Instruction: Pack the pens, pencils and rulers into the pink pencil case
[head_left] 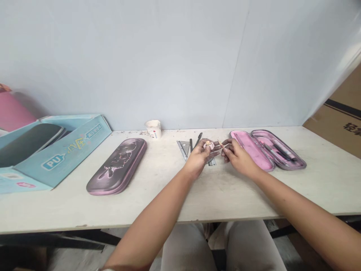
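Above the middle of the table, my left hand (198, 158) is closed on a small pale pink and yellow object (209, 144), too small to name. Close beside it, my right hand (238, 156) pinches a small yellowish-brown piece (220, 144) whose kind I cannot make out. Beneath and behind my left hand lie a clear triangular set square (182, 148) and a black pen (199, 138), with another dark pen (191, 145) next to it. To the right of my right hand, a pink pencil case (249, 148) lies unzipped, with several pens (282, 150) in one half.
A closed dark pencil case (120, 165) with a pink outline drawing lies left of my hands. Near the wall stands a paper cup (153, 129). A light-blue box (76, 150) at far left holds a dark case (34, 143). Brown cardboard (338, 113) rises at far right.
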The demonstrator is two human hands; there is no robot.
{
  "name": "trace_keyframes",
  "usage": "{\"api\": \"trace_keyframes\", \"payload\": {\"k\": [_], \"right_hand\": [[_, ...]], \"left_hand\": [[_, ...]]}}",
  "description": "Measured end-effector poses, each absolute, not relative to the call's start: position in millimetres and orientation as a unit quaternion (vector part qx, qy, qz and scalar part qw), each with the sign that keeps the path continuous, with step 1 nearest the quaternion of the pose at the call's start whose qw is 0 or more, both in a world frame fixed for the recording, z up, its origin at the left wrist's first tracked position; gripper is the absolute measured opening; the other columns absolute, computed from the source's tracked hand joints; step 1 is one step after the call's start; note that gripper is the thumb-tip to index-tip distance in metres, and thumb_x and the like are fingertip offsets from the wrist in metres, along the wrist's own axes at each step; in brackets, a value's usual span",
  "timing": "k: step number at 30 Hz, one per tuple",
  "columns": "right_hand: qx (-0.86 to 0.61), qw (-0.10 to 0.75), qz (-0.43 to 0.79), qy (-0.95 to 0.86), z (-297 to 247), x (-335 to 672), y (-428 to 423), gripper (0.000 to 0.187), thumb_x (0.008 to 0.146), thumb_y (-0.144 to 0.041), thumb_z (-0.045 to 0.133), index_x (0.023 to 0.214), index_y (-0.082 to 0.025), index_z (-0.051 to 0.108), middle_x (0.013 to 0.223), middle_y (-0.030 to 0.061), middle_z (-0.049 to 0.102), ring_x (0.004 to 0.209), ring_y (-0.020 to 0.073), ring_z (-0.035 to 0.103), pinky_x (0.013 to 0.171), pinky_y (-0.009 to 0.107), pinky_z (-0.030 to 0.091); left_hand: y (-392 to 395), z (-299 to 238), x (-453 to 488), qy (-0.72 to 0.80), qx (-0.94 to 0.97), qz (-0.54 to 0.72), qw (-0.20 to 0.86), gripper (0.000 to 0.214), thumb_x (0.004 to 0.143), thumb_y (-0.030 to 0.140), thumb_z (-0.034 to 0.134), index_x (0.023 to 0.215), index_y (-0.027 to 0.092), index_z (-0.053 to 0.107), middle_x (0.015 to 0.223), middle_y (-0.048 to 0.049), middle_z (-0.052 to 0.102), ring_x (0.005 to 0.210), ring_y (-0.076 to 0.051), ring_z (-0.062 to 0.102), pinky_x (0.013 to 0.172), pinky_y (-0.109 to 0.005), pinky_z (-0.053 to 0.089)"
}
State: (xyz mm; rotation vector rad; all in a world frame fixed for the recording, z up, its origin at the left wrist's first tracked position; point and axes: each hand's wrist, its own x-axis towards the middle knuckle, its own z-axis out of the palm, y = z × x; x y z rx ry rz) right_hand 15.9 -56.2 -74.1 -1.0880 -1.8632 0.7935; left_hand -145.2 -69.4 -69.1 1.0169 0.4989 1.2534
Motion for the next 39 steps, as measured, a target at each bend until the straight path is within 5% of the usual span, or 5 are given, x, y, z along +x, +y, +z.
{"api": "trace_keyframes", "payload": {"k": [9,21,29,34,39], "right_hand": [[-0.43,0.39,0.262,-0.771,-70,22,-63,0.046,0.088,-0.025,0.037,0.134,-0.022,0.038,0.072,-0.0004,0.057,0.059,0.0116,0.052,0.063,0.027,0.045],[-0.42,0.433,0.269,-0.751,-63,61,-70,0.047,0.089,-0.024,0.034,0.136,-0.02,0.038,0.066,-0.0011,0.056,0.058,0.0112,0.051,0.062,0.025,0.044],[-0.448,0.484,0.212,-0.721,-70,128,-66,0.045,0.089,-0.025,0.033,0.133,-0.021,0.043,0.083,0.0039,0.066,0.063,0.0136,0.056,0.067,0.028,0.048],[-0.489,0.501,0.165,-0.695,-72,170,-65,0.049,0.088,-0.025,0.034,0.137,-0.022,0.036,0.117,0.007,0.061,0.098,0.0175,0.059,0.084,0.03,0.046],[-0.507,0.481,0.147,-0.7,-78,198,-65,0.047,0.089,-0.025,0.033,0.136,-0.024,0.036,0.124,0.0056,0.057,0.107,0.0178,0.057,0.088,0.031,0.045]], "left_hand": [[-71,-67,-145,0.208,0.449,0.536,0.684,0.029,0.074,0.033,0.068,0.09,0.018,0.048,0.103,-0.0077,0.063,0.104,-0.02,0.059,0.096,-0.041,0.04],[-74,-51,-109,0.235,0.489,0.48,0.689,0.03,0.073,0.03,0.069,0.092,0.018,0.05,0.113,-0.0083,0.061,0.108,-0.021,0.057,0.099,-0.041,0.038],[-55,-39,-38,0.217,0.521,0.436,0.701,0.029,0.074,0.028,0.068,0.097,0.018,0.052,0.11,-0.0074,0.062,0.108,-0.021,0.056,0.102,-0.041,0.035],[-39,-40,1,0.242,0.559,0.418,0.674,0.029,0.075,0.028,0.067,0.1,0.018,0.055,0.104,-0.0059,0.063,0.099,-0.018,0.059,0.099,-0.037,0.036],[-36,-41,29,0.251,0.571,0.379,0.684,0.044,0.077,0.027,0.065,0.119,0.02,0.053,0.089,-0.0033,0.064,0.083,-0.013,0.06,0.089,-0.031,0.04]]}}
